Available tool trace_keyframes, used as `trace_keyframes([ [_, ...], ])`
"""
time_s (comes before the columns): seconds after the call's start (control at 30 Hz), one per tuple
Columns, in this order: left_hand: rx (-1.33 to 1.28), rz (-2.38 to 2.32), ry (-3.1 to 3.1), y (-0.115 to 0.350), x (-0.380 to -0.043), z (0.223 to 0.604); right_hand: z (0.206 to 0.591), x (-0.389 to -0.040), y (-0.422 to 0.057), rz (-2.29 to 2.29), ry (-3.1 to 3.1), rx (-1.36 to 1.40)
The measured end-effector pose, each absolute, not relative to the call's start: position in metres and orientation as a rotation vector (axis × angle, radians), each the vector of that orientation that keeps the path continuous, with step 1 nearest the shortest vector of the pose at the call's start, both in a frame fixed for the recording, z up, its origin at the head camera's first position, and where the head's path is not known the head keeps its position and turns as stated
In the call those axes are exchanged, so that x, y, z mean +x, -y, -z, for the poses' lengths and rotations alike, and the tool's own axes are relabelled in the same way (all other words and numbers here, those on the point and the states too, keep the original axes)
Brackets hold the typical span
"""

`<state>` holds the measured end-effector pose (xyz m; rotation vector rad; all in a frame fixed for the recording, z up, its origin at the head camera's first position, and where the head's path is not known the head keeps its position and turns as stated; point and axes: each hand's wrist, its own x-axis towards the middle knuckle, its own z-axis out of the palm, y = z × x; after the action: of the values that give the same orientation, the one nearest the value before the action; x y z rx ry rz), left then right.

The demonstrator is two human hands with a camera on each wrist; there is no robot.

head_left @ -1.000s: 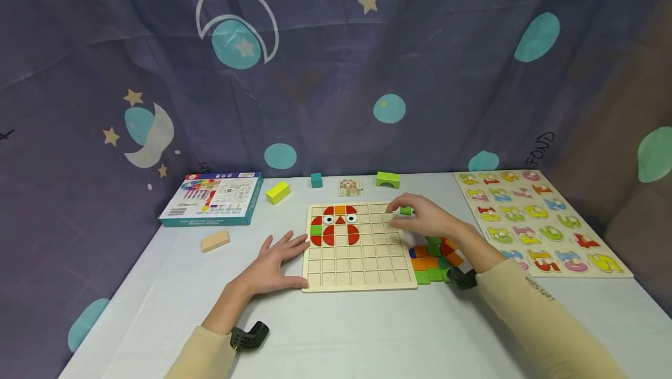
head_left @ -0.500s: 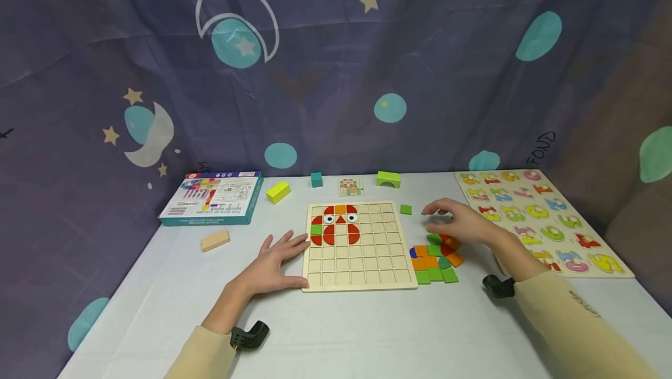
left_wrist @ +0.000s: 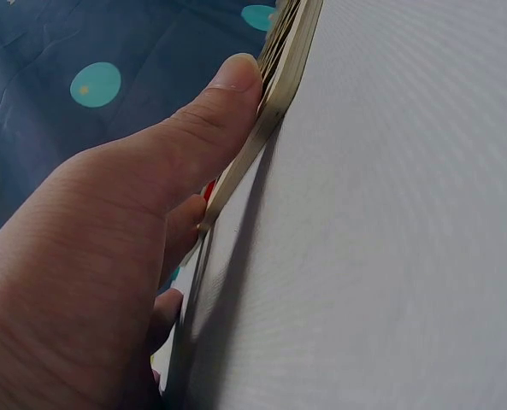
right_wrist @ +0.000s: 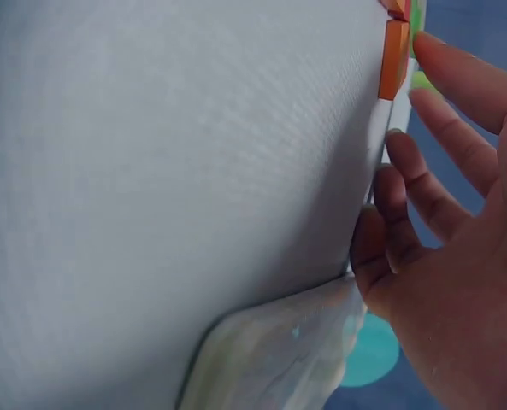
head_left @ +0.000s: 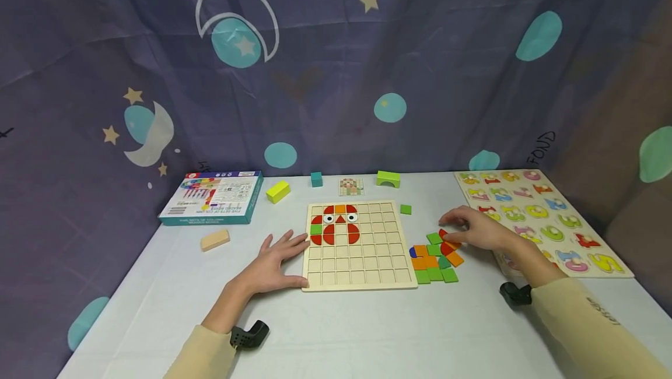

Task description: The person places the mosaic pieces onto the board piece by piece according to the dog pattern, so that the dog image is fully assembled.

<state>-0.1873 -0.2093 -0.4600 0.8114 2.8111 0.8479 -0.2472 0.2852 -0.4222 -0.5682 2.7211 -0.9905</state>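
A wooden grid board [head_left: 362, 263] lies on the white table, with red, orange and green tiles and two eye tiles set in its upper left part. My left hand [head_left: 272, 265] rests at the board's left edge, fingers spread and thumb at the near corner. In the left wrist view the thumb [left_wrist: 236, 79] lies along the board's side. My right hand [head_left: 479, 228] is over the far right side of a loose tile pile [head_left: 434, 274]. In the right wrist view its relaxed fingers are by an orange tile [right_wrist: 394, 60], and no held piece shows.
A lone green tile [head_left: 406, 209] lies right of the board. Behind stand a pattern card [head_left: 350, 187], a green arch block [head_left: 388, 179], a teal cube [head_left: 316, 179] and a yellow block [head_left: 278, 192]. A box [head_left: 210, 199] and wooden block [head_left: 215, 241] sit left; a number puzzle [head_left: 541, 230] right.
My right hand has moved from the board's upper right, past the lone green tile, rightward and down to the tile pile. My left hand and the board have stayed in place.
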Motion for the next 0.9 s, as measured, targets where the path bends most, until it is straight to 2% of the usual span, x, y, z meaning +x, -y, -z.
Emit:
trace_keyframes([
  [0.9,0.807,-0.861,-2.811,0.21,-0.187,0.461,0.42,-0.249,-0.274,1.029,-2.664,-0.502],
])
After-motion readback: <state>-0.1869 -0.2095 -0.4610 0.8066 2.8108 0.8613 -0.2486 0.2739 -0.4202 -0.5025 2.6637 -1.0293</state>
